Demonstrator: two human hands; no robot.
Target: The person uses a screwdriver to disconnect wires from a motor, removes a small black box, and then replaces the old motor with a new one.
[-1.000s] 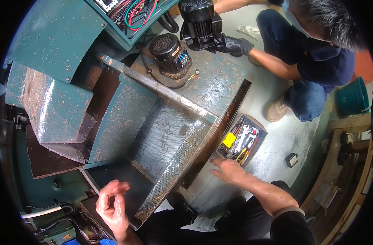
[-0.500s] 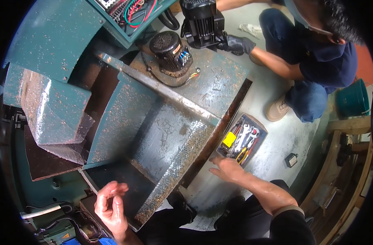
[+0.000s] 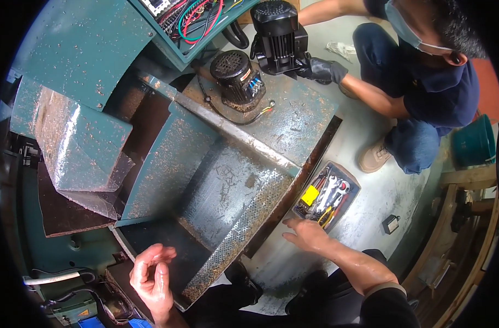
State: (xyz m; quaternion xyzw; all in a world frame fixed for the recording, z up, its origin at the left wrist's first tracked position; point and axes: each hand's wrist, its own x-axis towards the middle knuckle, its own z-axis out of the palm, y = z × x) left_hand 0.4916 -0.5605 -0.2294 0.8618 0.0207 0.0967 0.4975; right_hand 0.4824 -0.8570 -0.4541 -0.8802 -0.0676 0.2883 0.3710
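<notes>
My left hand point(image 3: 153, 280) hovers over the near left edge of the green machine housing point(image 3: 167, 156), palm up. Its fingers are loosely bent, the thumb stands apart, and nothing is in it. My right hand point(image 3: 308, 235) is stretched out by the near end of a tool tray point(image 3: 354, 199) on the floor, fingers apart and empty. In the tray lie several wrenches point(image 3: 328, 188), a yellow item point(image 3: 310, 195) and other hand tools. Next to the hands, a perforated metal plate point(image 3: 227, 183) littered with metal chips slopes down inside the housing.
A crouching person point(image 3: 424, 93) holds a black motor point(image 3: 278, 41) with a gloved hand on it. Another motor point(image 3: 231, 76), its wiring exposed, stands on the housing. An electrical box point(image 3: 197, 19) with loose wires is behind. At right are a green bucket point(image 3: 473, 141) and wooden frame point(image 3: 462, 235).
The whole view has shifted slightly, so the machine, tray and person sit a little lower and farther right. Both my hands keep nearly the same pose.
</notes>
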